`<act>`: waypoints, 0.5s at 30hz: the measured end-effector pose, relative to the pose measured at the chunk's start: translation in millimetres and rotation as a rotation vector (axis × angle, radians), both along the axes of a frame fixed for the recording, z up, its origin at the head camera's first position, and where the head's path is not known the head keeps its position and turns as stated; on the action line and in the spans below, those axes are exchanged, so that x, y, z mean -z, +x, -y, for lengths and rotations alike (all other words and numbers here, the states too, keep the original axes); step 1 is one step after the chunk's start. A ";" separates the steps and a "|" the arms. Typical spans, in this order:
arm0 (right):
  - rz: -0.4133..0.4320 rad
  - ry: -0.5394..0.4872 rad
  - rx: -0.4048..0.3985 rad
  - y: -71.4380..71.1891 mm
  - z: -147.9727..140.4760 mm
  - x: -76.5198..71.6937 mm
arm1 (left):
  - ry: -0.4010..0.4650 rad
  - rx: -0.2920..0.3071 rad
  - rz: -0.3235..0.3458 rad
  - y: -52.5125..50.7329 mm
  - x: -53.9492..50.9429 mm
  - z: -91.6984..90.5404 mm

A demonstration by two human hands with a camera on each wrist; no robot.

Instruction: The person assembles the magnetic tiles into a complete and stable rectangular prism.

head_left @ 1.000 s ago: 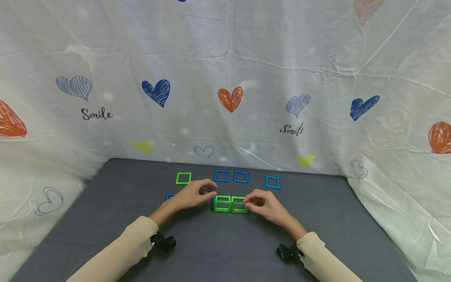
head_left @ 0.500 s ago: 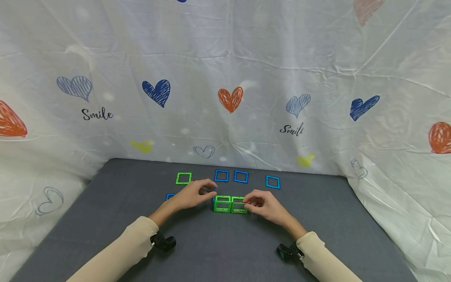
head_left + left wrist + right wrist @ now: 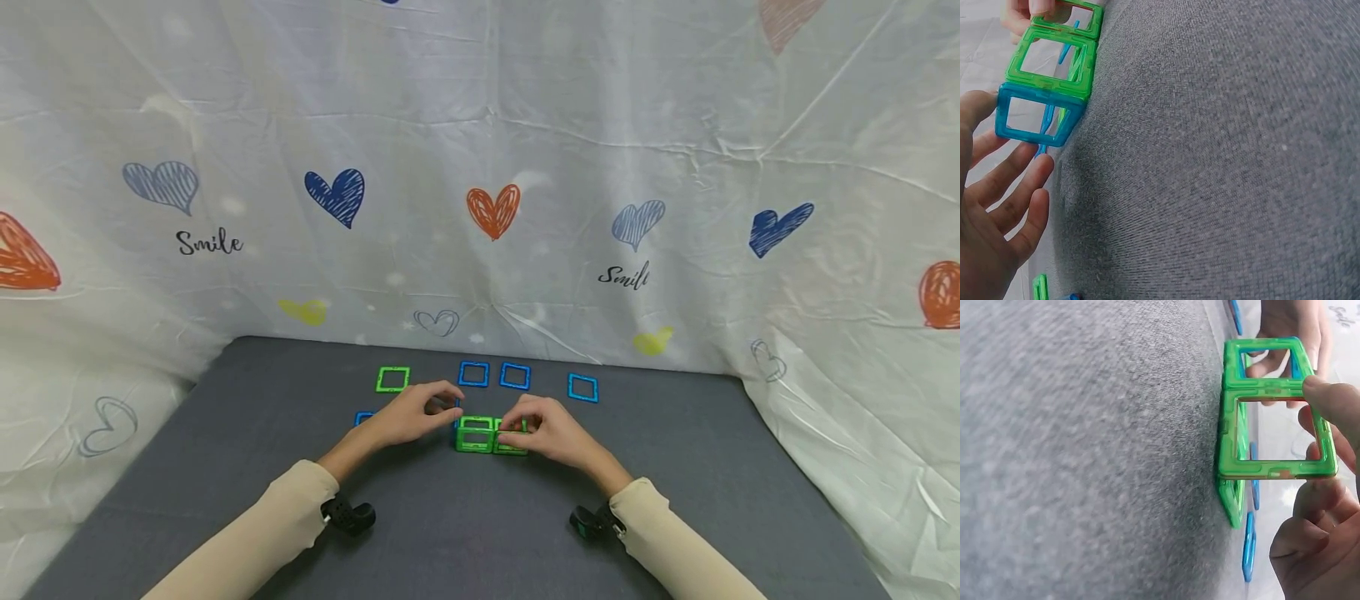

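Two green square frames stand side by side, the left green frame (image 3: pixel 475 446) joined at its end to a blue frame (image 3: pixel 1029 137). My left hand (image 3: pixel 408 414) holds this blue end, thumb at one edge and curled fingers along another, as the left wrist view shows (image 3: pixel 997 206). With thumb and fingertips, my right hand (image 3: pixel 551 431) pinches the outer edge of the right green frame (image 3: pixel 1279 469). More green frame pieces lean behind and below the upright ones; how they join is partly hidden.
On the grey table (image 3: pixel 465 533) behind the hands lie a green frame (image 3: pixel 393 367) and blue frames (image 3: pixel 473 363) (image 3: pixel 515 365) (image 3: pixel 582 376). Another blue frame (image 3: pixel 363 416) is partly covered by my left hand. A patterned white cloth (image 3: pixel 420 267) hangs behind the table.
My right hand has shifted left and slightly up, so its fingers now cover more of the right green frame. The left hand has stayed in place at the blue end.
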State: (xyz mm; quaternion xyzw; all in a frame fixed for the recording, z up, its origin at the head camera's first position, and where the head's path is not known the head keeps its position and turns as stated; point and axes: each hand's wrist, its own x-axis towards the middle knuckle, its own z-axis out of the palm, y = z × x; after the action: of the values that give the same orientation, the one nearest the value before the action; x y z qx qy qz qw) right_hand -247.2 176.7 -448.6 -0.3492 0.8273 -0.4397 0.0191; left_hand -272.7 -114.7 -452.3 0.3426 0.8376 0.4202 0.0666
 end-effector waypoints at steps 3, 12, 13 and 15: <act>-0.008 -0.006 -0.008 -1.2 3.0 -0.8 | -0.001 -0.001 0.001 -0.3 0.1 -0.3; -0.039 -0.039 -0.079 -5.9 10.4 1.8 | 0.002 -0.003 -0.001 -0.6 0.2 -0.6; -0.032 -0.040 -0.082 -6.0 10.9 1.6 | 0.001 -0.003 -0.002 -0.5 -0.1 -1.0; -0.018 -0.039 -0.082 -5.9 11.4 1.3 | -0.003 -0.004 -0.005 -0.3 -0.6 -1.7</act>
State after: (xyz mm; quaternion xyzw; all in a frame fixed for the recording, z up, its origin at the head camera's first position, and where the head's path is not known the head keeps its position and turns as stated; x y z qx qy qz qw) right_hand -253.1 165.3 -449.9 -0.3871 0.8037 -0.4514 0.0226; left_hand -273.0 -112.9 -451.7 0.3420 0.8390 0.4184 0.0641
